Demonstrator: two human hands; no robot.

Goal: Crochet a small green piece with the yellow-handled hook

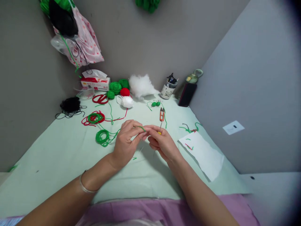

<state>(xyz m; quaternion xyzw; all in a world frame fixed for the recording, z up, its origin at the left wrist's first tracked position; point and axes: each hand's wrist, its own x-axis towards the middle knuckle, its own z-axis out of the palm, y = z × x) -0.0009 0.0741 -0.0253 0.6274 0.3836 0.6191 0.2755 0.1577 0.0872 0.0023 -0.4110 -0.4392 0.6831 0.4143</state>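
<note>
Both hands meet over the middle of the table, fingertips together. A short stretch of green yarn [141, 128] is pinched in my left hand [125, 139], its fingers closed. My right hand [163, 142] is curled around what looks like a crochet hook [161, 126], a thin metal shaft with a bit of yellow [159, 133] at the grip; its thumb and forefinger touch the left fingertips. Most of the hook is hidden in the palm. A coil of green yarn [102, 137] lies left of my left hand, its strand running toward it. Orange thread snips [161, 115] lie beyond my right hand.
At the back stand green yarn balls [115, 88], a red ball [124, 92], white yarn [127, 102], white stuffing [142, 86], a tissue box [95, 84], a pen cup [168, 90] and a phone [187, 94]. White paper [204, 157] with yarn scraps lies right.
</note>
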